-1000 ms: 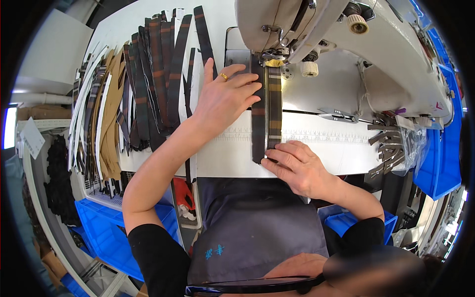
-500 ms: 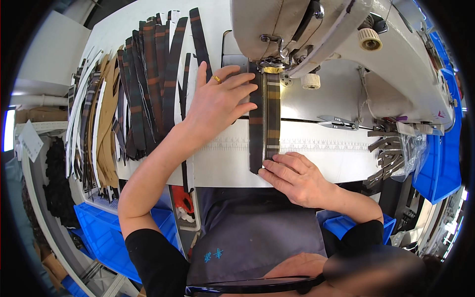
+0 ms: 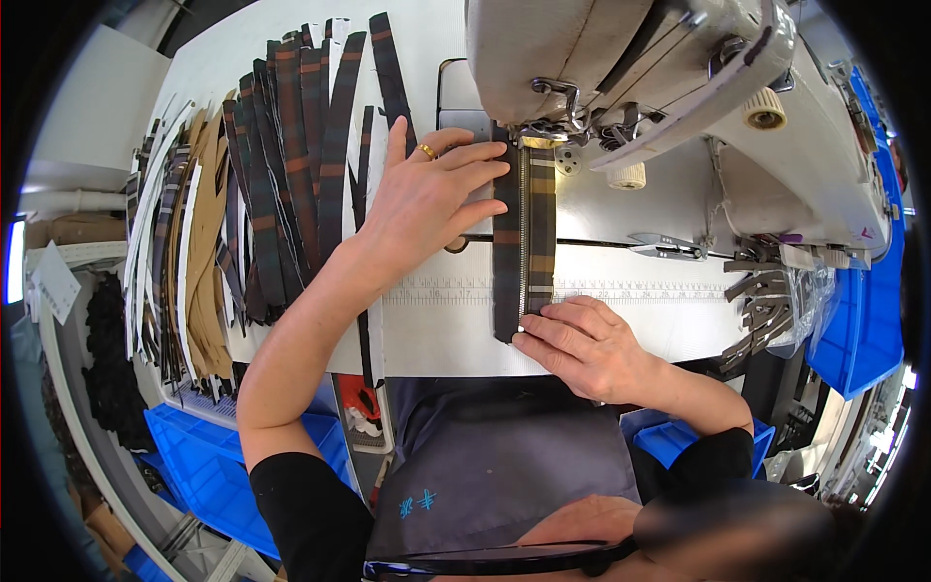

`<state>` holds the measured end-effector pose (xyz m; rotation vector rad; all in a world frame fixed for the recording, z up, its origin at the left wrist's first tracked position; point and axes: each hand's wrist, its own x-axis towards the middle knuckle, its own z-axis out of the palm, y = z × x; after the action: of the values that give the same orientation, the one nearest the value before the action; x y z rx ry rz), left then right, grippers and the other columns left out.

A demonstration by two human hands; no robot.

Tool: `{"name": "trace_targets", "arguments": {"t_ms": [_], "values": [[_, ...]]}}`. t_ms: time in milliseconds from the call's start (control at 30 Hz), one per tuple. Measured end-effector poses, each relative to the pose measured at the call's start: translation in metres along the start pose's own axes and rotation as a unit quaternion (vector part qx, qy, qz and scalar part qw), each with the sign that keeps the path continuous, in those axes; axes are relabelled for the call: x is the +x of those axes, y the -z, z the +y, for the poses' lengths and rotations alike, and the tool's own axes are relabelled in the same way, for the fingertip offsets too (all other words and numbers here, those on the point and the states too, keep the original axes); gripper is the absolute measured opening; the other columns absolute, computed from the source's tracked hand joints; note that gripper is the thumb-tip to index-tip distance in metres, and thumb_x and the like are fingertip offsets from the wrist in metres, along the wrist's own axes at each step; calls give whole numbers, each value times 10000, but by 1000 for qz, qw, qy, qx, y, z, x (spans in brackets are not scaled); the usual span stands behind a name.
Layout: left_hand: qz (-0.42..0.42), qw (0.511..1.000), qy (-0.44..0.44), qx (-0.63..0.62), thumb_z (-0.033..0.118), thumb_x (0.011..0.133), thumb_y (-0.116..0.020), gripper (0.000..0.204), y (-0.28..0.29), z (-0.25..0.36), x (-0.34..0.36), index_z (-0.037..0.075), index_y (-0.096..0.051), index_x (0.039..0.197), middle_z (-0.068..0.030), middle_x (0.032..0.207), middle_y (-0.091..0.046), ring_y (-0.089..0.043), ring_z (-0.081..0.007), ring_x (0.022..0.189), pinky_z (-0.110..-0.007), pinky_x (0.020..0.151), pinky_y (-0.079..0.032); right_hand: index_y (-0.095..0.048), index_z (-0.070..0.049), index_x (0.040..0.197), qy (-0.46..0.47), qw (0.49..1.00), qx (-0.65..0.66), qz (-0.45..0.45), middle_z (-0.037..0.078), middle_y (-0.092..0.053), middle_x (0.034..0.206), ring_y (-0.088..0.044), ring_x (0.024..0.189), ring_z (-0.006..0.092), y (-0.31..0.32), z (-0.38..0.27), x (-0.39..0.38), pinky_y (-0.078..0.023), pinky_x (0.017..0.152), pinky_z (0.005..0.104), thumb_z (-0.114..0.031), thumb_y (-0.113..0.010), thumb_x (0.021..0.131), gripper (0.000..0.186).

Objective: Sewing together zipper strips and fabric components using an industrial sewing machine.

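A long zipper (image 3: 525,233) with metal teeth runs toward me from under the sewing machine's presser foot (image 3: 536,142). Along its left lies a dark plaid fabric strip (image 3: 506,247), along its right a brown-and-yellow plaid strip (image 3: 542,218). My left hand (image 3: 432,189) lies flat with fingers spread, its fingertips on the dark strip's left edge close to the foot. At the near end, my right hand (image 3: 580,344) pinches the zipper and its fabric between thumb and fingers. Whatever sits beneath the presser foot is hidden.
Many dark plaid strips (image 3: 291,145) are spread on the table's left, beside tan strips (image 3: 206,262). Thread snips (image 3: 667,246) rest right of the zipper. Short brown pieces (image 3: 756,301) hang at the right edge. Blue bins (image 3: 204,451) stand below and right (image 3: 853,320).
The whole view has shifted a little, so the machine head appears farther right. Both hands keep nearly the same places on the zipper and its fabric.
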<state>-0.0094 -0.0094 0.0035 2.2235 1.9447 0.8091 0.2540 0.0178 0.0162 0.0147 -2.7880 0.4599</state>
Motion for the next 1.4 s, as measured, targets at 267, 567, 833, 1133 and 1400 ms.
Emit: {"name": "trace_targets", "arguments": {"t_ms": [267, 567, 833, 1133, 1400], "values": [[27, 995, -40, 88, 315, 806, -688, 323, -8, 7, -7, 134, -679, 1073, 64, 1185, -629, -526, -187, 1150, -647, 1044, -218, -642, -18, 1112, 9, 1000, -16, -12, 95, -580, 1159, -534, 1042, 231, 4, 9, 7, -459, 889, 379, -103, -596, 716, 408], [72, 994, -35, 79, 329, 770, -714, 316, -12, 9, -8, 134, -702, 1018, 48, 1117, -658, -550, -176, 1114, -622, 1050, -195, -679, -34, 1066, -4, 1000, -20, 3, 84, -618, 1121, -555, 988, 242, 5, 19, 18, -491, 836, 370, -64, -638, 644, 425], [58, 998, -4, 27, 315, 792, -707, 301, -11, 11, -11, 135, -709, 1033, 39, 1107, -667, -553, -165, 1121, -587, 1066, -164, -682, -26, 1049, 7, 999, -33, 17, 90, -623, 1108, -555, 978, 240, 6, 23, 21, -498, 823, 366, -75, -646, 652, 402], [77, 996, -16, 46, 280, 772, -712, 267, -14, 10, -12, 151, -701, 1006, 76, 1141, -651, -547, -152, 1112, -636, 1052, -212, -680, -21, 1038, 3, 999, -46, 29, 80, -609, 1098, -555, 974, 243, 4, 41, 33, -500, 808, 360, -68, -658, 647, 395], [87, 995, -18, 51, 269, 767, -715, 260, -14, 10, -10, 138, -703, 991, 60, 1138, -653, -554, -156, 1102, -639, 1043, -211, -667, -32, 1071, -4, 998, -61, 18, 74, -599, 1104, -554, 1000, 242, 7, 55, 42, -484, 827, 355, -92, -629, 692, 386]]}}
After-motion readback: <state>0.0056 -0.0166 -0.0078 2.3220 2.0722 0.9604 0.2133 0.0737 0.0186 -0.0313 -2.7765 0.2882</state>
